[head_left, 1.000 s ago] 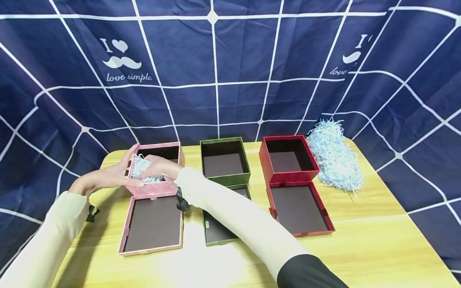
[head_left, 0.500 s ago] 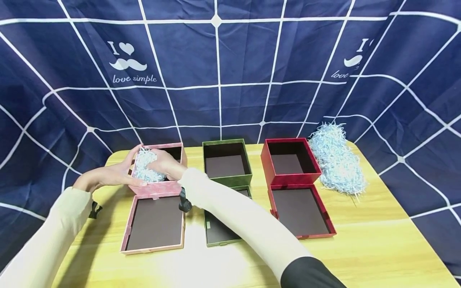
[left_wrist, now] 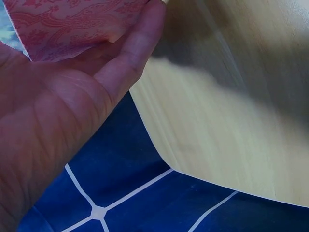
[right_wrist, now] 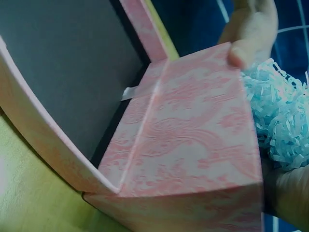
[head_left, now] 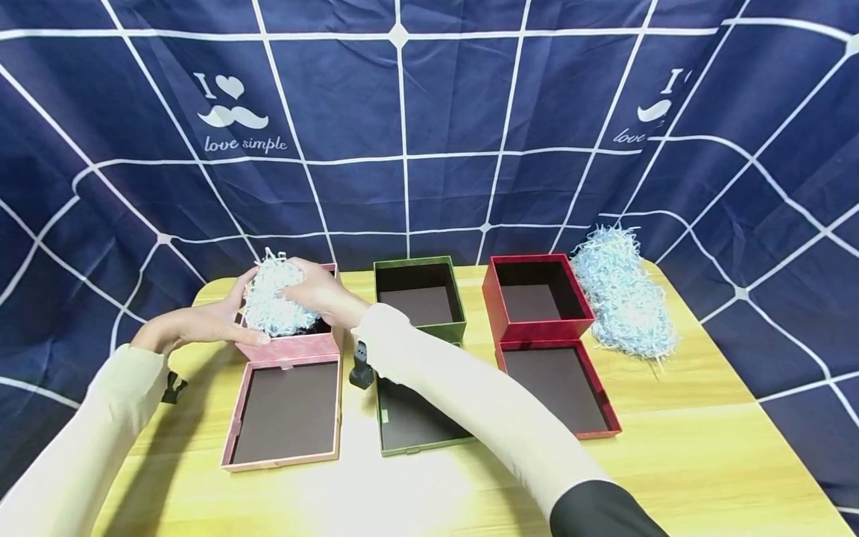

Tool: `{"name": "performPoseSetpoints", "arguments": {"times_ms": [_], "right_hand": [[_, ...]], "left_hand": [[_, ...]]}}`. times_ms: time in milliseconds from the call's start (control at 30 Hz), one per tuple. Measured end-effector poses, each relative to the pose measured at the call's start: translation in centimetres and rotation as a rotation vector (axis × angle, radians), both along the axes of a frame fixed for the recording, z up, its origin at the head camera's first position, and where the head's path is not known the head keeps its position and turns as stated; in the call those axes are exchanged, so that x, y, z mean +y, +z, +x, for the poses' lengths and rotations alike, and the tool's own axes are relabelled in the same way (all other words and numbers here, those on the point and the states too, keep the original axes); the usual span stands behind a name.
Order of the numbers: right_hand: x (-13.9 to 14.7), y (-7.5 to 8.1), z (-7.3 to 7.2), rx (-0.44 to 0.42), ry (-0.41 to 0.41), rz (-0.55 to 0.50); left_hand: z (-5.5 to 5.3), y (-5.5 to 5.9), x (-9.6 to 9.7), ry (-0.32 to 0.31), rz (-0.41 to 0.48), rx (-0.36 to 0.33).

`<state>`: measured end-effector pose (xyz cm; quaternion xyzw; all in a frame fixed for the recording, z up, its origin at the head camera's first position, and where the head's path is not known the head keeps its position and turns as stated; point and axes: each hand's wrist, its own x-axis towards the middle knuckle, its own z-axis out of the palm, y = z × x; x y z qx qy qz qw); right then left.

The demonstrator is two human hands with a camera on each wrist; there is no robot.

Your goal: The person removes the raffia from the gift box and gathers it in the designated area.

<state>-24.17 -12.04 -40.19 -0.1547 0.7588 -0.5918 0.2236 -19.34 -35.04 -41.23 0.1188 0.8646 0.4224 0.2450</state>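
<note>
A pink patterned box (head_left: 295,347) stands at the left of the table, its hinged lid (head_left: 287,414) folded down toward the front. My left hand (head_left: 201,324) holds the box's left side, thumb at the front wall and fingers toward the back. In the left wrist view, fingers (left_wrist: 137,41) lie against the box's patterned wall. My right hand (head_left: 322,289) grips a clump of pale blue shredded paper (head_left: 274,298) at the top of the box. The right wrist view shows the shredded paper (right_wrist: 282,113) above the rim. The right fingertips are hidden in it.
A green box (head_left: 419,298) with its lid folded forward stands in the middle, partly behind the right sleeve. To its right is an open red box (head_left: 537,298). Beyond that lies a large heap of shredded paper (head_left: 624,298). A blue cloth (head_left: 443,194) hangs behind the table.
My right hand has raised the shredded paper from inside the pink box to above its rim, moving up and slightly right. The left hand stays at the box's side.
</note>
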Motion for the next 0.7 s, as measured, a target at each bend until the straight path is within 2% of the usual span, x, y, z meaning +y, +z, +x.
{"name": "performPoseSetpoints", "arguments": {"times_ms": [167, 367, 600, 700], "right_hand": [[1.3, 1.0, -0.1, 0.050, -0.005, -0.040], [3.3, 3.0, 0.3, 0.032, -0.025, -0.067], [6.1, 5.1, 0.2, 0.018, -0.005, -0.232], [7.3, 5.6, 0.1, 0.012, 0.015, -0.252]], "left_hand": [[-0.2, 0.1, 0.0, -0.006, 0.031, -0.012], [-0.4, 0.3, 0.1, -0.017, 0.069, -0.064], [-0.4, 0.2, 0.0, -0.019, 0.088, -0.097], [-0.5, 0.1, 0.1, -0.014, 0.096, -0.112]]}}
